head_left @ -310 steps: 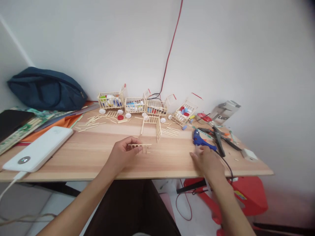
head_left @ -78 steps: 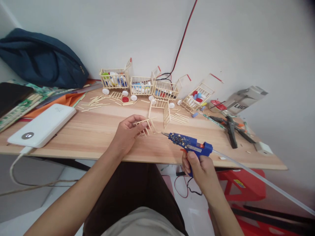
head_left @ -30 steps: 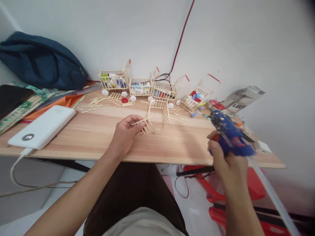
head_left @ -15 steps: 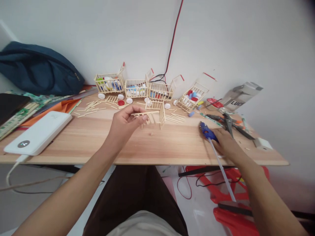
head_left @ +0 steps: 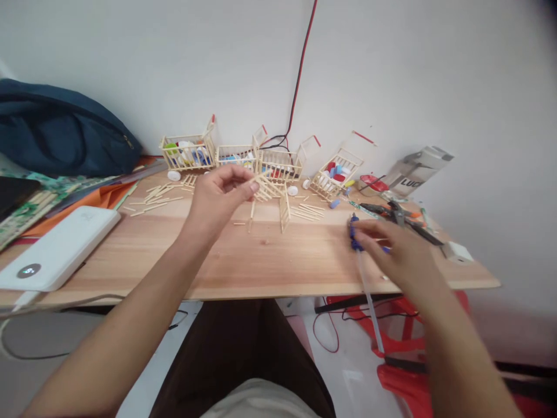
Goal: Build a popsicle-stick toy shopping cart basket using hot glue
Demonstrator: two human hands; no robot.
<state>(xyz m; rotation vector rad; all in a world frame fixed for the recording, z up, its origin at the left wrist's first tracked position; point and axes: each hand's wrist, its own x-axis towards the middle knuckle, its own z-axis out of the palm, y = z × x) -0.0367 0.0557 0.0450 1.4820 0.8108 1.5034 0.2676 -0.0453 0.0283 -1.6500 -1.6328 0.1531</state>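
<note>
My left hand [head_left: 224,194] pinches a small lattice of thin wooden sticks [head_left: 266,188] between thumb and fingers, raised over the middle of the table. Below it, a stick panel [head_left: 284,212] stands upright; whether it joins the held lattice is hard to see. On the right, my right hand [head_left: 398,247] hovers blurred over a blue glue gun [head_left: 354,232], its fingers loosely bent and apart, overlapping the gun in view. A long translucent glue stick [head_left: 369,307] runs from the gun past the table's front edge.
Several miniature stick shopping carts [head_left: 188,154] filled with coloured pieces line the wall. Loose sticks [head_left: 307,212] lie before them. At left are a white power bank [head_left: 65,244] and a dark blue bag [head_left: 65,128]; at right, pliers [head_left: 397,212] and a white block [head_left: 456,252].
My right hand has loosened from the glue gun's handle and shifted above it. The gun has turned, swinging its glue stick leftward. My left hand has lifted and tilted the stick lattice.
</note>
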